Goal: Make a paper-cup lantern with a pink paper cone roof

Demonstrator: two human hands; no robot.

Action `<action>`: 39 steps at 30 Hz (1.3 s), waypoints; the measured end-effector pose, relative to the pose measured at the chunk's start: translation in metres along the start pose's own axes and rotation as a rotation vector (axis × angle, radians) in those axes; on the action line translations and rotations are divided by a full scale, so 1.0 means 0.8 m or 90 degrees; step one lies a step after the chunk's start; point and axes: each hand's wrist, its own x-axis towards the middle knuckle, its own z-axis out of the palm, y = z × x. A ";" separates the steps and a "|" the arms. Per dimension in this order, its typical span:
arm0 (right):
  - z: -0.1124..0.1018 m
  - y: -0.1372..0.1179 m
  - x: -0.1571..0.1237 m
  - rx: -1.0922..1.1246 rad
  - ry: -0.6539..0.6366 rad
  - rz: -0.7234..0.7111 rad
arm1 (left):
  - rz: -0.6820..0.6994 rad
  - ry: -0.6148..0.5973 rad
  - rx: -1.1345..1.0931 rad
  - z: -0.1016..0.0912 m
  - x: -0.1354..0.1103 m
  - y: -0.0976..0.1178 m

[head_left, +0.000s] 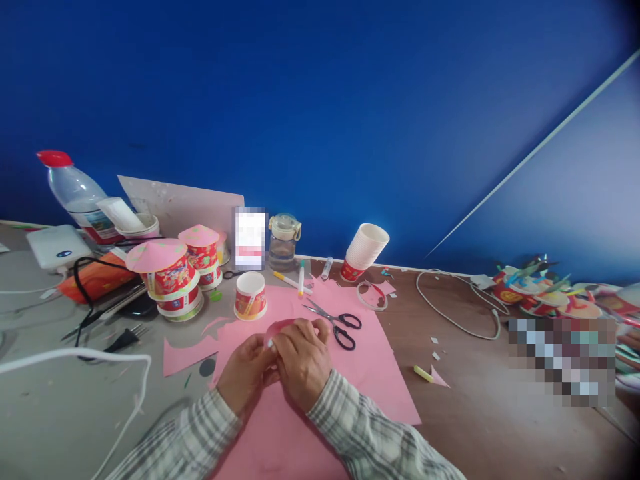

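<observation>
Checked sleeves point(200, 427) lie nearest, partly over the pink sheet point(370, 373). Fingers of the left hand point(245, 369) and right hand point(303, 360) are clamped on a pink piece point(275, 327) above the sheet. Done: two cup stacks point(173, 285) carry pink cones point(156, 257). Remaining: the single cup point(250, 303) beyond the hands carries none; the held piece appears unfinished.

Occupied at centre by the left hand point(246, 372) and right hand point(304, 360), drawn together. Passable to their right, low across the pink sheet point(375, 360) and brown tabletop point(475, 427), past a yellow stick point(423, 374). Barred farther ahead by an upright cup point(251, 300); obstructed ahead and rightward by scissors point(345, 339) lying flat. Hemmed in at left by pink-roofed cups point(173, 283) and a white cable point(100, 356). Closed off at the back by the blue wall point(320, 120), before it by stacked cups point(365, 253).
</observation>
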 end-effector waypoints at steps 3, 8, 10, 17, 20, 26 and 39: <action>0.000 -0.001 -0.001 0.000 -0.004 -0.004 | 0.047 0.019 0.018 0.000 0.000 0.001; 0.000 -0.004 -0.001 -0.002 -0.013 -0.004 | 0.076 0.013 0.039 0.000 0.000 0.000; -0.001 -0.005 -0.001 -0.003 -0.016 -0.003 | 0.082 0.006 0.044 0.001 -0.001 0.000; -0.002 -0.007 0.001 -0.005 -0.022 -0.012 | 0.102 -0.023 0.038 0.005 -0.006 0.002; -0.003 -0.008 0.001 -0.012 -0.032 -0.016 | 0.111 -0.030 0.038 0.006 -0.008 0.003; -0.005 -0.008 0.003 -0.016 -0.019 -0.017 | 0.102 -0.033 0.037 0.007 -0.008 0.002; -0.004 0.007 0.010 0.192 0.054 0.159 | 0.043 -0.186 -0.145 0.004 -0.009 0.004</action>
